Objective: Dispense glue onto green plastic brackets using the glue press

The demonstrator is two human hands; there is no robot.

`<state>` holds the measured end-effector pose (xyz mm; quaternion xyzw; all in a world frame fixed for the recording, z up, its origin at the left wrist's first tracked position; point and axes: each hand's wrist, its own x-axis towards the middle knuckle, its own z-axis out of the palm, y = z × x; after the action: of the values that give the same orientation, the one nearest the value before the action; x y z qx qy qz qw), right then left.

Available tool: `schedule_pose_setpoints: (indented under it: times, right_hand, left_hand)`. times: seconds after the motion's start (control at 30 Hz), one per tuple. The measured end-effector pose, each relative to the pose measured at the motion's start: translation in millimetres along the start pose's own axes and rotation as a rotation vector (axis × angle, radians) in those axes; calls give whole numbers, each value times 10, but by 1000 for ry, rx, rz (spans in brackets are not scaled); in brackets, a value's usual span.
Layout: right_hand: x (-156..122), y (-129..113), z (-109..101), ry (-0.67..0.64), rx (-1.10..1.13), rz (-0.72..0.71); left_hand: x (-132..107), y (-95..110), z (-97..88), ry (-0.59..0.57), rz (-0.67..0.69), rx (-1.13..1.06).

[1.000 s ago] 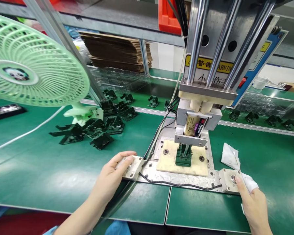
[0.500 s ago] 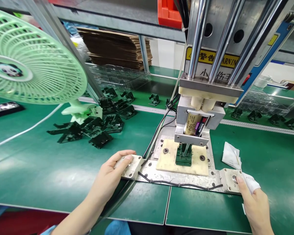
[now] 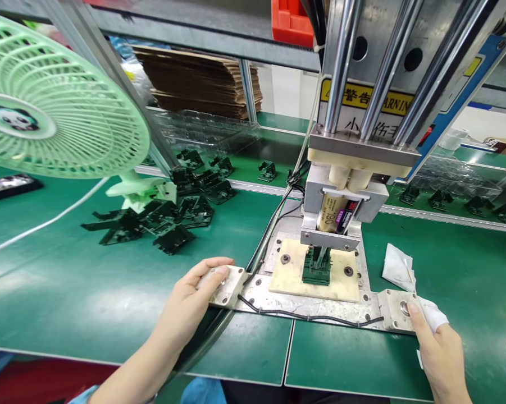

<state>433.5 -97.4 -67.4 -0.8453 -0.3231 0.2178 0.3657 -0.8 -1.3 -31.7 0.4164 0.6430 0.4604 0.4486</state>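
Observation:
My left hand [image 3: 194, 300] is wrapped round the left button box [image 3: 235, 286], thumb on its top. At the right button box [image 3: 393, 310], the thumb of my right hand [image 3: 440, 350] lies against the round metal button. A crumpled white wipe [image 3: 433, 315] pokes out from between my right fingers and the box; those fingers are mostly hidden. Between both boxes, a dark green plastic part [image 3: 315, 275] sits on the cream fixture plate [image 3: 284, 280]. The dispensing press [image 3: 349, 210] holds a two-barrel adhesive cartridge [image 3: 334, 213], its clear nozzle reaching down into the part.
A green fan [image 3: 67, 118] stands at left, with several dark green parts [image 3: 160, 221] near its base. More parts [image 3: 442, 199] line the ledge behind. A folded white wipe [image 3: 398, 268] lies right of the press. Black cables [image 3: 267, 230] run along the press's left side.

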Motion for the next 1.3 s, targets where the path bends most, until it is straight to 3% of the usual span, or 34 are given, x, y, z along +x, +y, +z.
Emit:
schedule_pose_setpoints:
  times: [0.87, 1.13, 1.23, 1.3]
  right_hand:
    - [1, 14, 0, 51, 30, -105]
    - [-48, -49, 27, 70, 42, -47]
    - [-72, -89, 27, 73, 64, -65]
    - [-101, -123, 30, 54, 71, -70]
  left_hand:
    - [2, -15, -2, 15, 22, 2]
    - [17, -4, 22, 33, 10, 14]
    - [-18, 39, 32, 29, 34, 115]
    - [-79, 112, 40, 109, 171, 309]
